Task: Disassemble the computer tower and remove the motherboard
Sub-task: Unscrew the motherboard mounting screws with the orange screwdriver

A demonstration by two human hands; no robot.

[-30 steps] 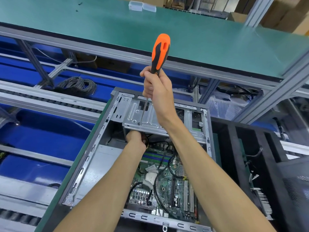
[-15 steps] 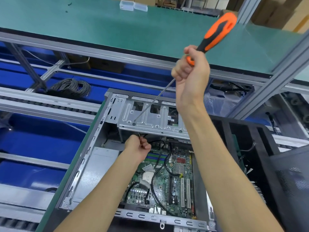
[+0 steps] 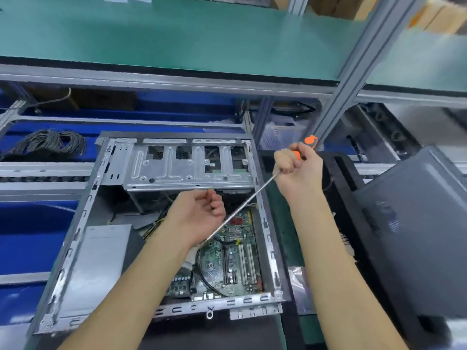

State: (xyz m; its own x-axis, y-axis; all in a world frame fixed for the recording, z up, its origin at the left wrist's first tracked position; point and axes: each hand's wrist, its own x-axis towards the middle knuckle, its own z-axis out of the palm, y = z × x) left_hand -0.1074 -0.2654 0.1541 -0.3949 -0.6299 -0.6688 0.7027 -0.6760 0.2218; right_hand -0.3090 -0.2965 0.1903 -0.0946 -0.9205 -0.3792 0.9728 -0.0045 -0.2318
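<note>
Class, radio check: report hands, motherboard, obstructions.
Right hand grips screwdriver. Left hand curled, contents unclear. Motherboard still in case; black cable across it.

Single head-worn view, looking steeply down, close over open computer tower (image 3: 177, 223), somewhat blurred

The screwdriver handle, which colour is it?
Orange with black, on the screwdriver handle in the head view.

Even, bright overhead light; no hard shadows on my arms. Soft sheen on the metal drive cage (image 3: 187, 168). Whole view smeared by motion blur: the green shelf (image 3: 177, 39) and the grey side panel (image 3: 414, 231) are soft, and print on the motherboard (image 3: 235, 256) is unreadable. Wide-angle bend bows the frame rails near the edges. Inside the case, under the cage, it goes dim.
</note>
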